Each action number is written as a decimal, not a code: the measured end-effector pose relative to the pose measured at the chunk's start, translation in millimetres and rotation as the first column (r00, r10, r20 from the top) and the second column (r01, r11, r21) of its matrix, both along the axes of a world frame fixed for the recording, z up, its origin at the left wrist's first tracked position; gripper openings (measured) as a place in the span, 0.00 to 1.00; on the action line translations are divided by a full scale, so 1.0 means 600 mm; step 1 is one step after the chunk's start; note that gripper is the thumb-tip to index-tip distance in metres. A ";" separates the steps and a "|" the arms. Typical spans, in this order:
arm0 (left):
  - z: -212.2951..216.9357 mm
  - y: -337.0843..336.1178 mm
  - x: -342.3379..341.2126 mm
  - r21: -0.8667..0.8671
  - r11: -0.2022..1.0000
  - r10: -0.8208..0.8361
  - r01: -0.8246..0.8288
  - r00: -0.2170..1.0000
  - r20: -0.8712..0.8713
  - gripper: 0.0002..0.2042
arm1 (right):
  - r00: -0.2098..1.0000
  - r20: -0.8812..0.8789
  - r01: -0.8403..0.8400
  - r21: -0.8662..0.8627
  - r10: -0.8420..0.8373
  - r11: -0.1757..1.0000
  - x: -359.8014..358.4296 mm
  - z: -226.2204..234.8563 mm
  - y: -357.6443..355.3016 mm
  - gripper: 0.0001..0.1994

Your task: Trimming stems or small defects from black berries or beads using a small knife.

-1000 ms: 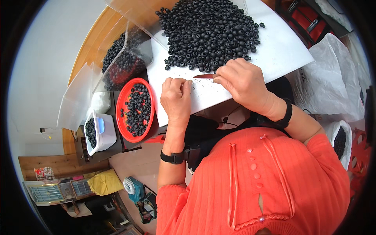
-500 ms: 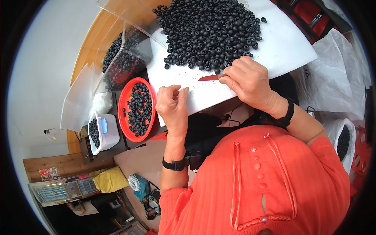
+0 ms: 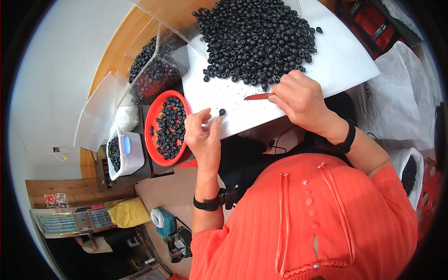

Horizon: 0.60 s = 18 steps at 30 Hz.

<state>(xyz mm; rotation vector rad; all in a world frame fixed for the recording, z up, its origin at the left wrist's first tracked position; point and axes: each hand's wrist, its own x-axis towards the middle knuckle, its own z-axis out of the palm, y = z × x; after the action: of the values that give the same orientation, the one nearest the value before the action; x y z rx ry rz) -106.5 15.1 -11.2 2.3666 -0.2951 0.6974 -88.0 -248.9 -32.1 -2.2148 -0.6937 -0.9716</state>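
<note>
A heap of small round black pieces point(image 3: 259, 42), many with a hole, covers the far part of the white tabletop point(image 3: 345, 60). My right hand point(image 3: 298, 95) is closed around the handle of a small knife point(image 3: 256, 97), its reddish blade pointing left just below the heap. My left hand point(image 3: 201, 135) is over the table's left front edge, fingers half curled with a gap to the thumb. One black piece point(image 3: 222, 112) is at the thumb's tip; it does not look gripped. Beside this hand sits a red round tray point(image 3: 151, 133) with black pieces in it.
A clear plastic box point(image 3: 156, 51) holding black pieces stands left of the heap. A white tub point(image 3: 133, 156) with more pieces is beyond the red tray. White plastic bags point(image 3: 396, 93) are at the right. Dark crumbs dot the tabletop near the blade.
A single black piece now shows at my left thumb's tip, where none was visible before. The view has shifted slightly; my right hand still holds the knife in nearly the same place.
</note>
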 end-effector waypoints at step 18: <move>0.001 -0.027 0.043 0.552 0.833 -0.103 0.036 0.991 0.091 0.07 | 0.999 -0.020 0.033 -0.030 -0.033 0.999 -0.003 0.010 0.058 0.03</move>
<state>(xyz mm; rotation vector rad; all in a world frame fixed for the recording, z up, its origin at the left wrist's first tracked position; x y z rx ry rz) -80.9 -1.0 -10.5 2.8402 -0.7142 0.7985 -89.9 -213.9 -25.9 -2.2659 -0.6683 -0.9593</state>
